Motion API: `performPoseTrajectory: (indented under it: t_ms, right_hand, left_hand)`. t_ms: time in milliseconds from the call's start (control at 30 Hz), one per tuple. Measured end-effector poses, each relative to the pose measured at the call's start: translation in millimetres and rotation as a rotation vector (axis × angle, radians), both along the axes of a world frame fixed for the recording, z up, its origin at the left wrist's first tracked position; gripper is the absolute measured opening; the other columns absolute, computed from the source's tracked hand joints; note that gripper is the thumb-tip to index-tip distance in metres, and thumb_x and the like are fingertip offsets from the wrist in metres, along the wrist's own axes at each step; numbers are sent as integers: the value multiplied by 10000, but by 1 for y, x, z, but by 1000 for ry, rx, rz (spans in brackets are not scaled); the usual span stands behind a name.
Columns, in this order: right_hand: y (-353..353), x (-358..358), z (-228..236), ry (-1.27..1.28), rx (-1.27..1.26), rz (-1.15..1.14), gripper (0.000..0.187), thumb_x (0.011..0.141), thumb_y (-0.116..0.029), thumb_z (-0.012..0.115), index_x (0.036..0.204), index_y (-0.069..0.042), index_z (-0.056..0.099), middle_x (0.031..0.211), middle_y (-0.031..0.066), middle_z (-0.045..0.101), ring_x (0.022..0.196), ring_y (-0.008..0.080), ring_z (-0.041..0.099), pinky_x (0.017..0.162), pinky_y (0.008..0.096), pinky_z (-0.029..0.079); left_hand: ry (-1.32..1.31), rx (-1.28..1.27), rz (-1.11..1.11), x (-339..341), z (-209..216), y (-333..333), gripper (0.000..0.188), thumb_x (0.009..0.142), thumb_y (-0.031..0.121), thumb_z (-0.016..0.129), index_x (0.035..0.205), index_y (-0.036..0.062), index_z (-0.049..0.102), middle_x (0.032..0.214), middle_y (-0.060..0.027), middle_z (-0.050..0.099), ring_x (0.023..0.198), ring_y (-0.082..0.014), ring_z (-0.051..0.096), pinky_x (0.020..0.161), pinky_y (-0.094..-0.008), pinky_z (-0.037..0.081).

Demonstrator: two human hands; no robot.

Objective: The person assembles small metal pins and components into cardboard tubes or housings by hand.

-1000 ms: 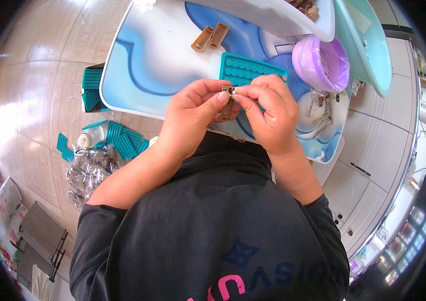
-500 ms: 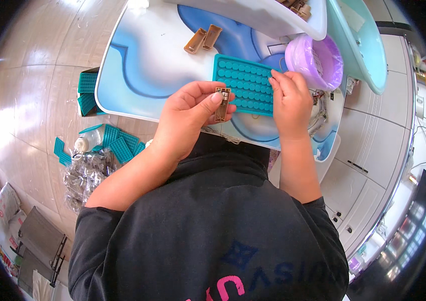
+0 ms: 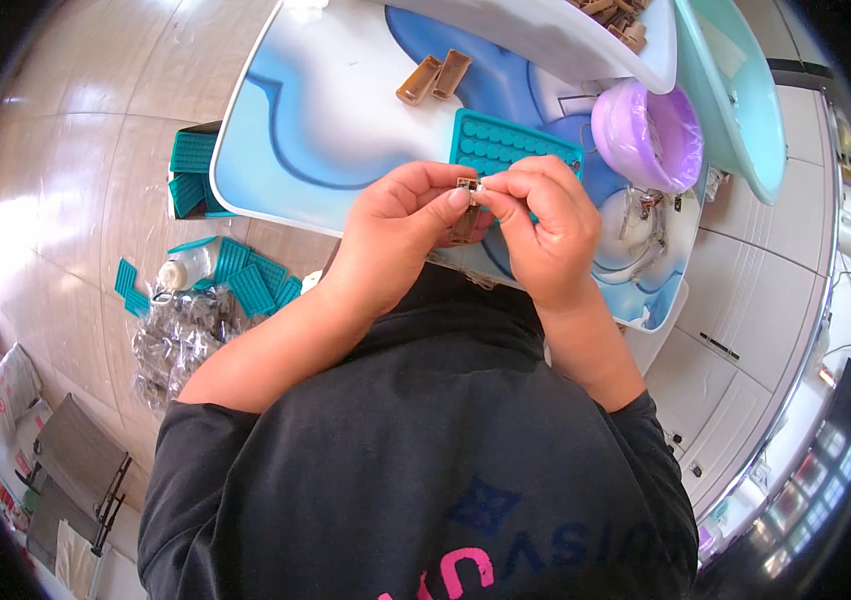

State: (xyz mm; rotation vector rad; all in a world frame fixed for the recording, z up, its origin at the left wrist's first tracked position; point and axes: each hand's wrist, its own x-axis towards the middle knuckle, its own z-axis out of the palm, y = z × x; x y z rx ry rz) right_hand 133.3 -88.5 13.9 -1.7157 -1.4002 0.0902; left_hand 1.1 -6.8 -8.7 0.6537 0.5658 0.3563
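Note:
Between the thumb and fingers of my left hand (image 3: 397,218) is a small, narrow brown plastic case (image 3: 464,228), its open side facing up with small parts inside. My right hand (image 3: 547,222) meets it at the upper end, thumb and forefinger pinched together there. Whatever sits in that pinch is too small to make out. Just beyond both hands lies a teal tray (image 3: 515,133) with rows of round bumps, partly covered by my right hand. Two more brown cases (image 3: 435,78) rest side by side on the blue-and-white table (image 3: 345,120).
A purple bin with a plastic liner (image 3: 635,130) stands at the table's right, near thin wires (image 3: 642,230). Behind are a white tub (image 3: 545,45) holding brown pieces and a pale green basin (image 3: 740,110). Teal trays (image 3: 250,288) and clear plastic bags (image 3: 180,340) lie on the floor left.
My right hand has left the teal tray and come left to the brown case in my left hand. The whole view has shifted slightly.

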Motion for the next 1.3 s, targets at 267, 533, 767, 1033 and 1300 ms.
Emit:
performPoseTrajectory:
  t_ms: [267, 533, 767, 1033, 1300]
  right_hand:
    - [2, -6, -9, 88, 41, -46, 121, 713, -34, 722, 761, -29, 611, 738, 84, 598, 658, 221, 586, 578, 300, 475]
    - [0, -4, -6, 59, 13, 26, 100, 732, -36, 706, 764, -17, 613, 757, 99, 603, 671, 230, 594, 597, 299, 484]
    - [0, -10, -11, -49, -47, -18, 99, 729, -45, 681, 803, -28, 618, 775, 105, 591, 692, 269, 581, 607, 336, 479]
    - [7, 3, 4, 94, -27, 146, 137, 766, -38, 653, 900, -13, 638, 790, 103, 586, 682, 253, 576, 606, 332, 469]
    - [86, 52, -19, -213, -123, -100, 162, 803, -149, 623, 926, -46, 644, 883, 119, 616, 810, 304, 604, 700, 369, 487]
  left_hand:
    - [30, -14, -30, 0, 4, 1, 234, 924, 70, 510, 1125, -49, 522, 1005, -111, 628, 896, -183, 636, 805, -322, 538]
    - [-7, 3, -3, 1, -1, 0, 232, 928, 71, 502, 1123, -53, 520, 1000, -113, 623, 886, -177, 633, 797, -313, 537]
    - [0, -41, 67, 3, 2, -3, 206, 924, 84, 530, 1087, -42, 528, 942, -93, 625, 835, -156, 627, 761, -290, 532]
    - [25, -114, 111, -6, 5, 5, 187, 928, 125, 535, 1051, -16, 531, 919, -108, 629, 802, -171, 632, 719, -291, 532]
    - [65, -67, 55, -12, 11, 10, 194, 941, 158, 511, 1035, -12, 524, 893, -110, 618, 749, -175, 620, 699, -291, 533]
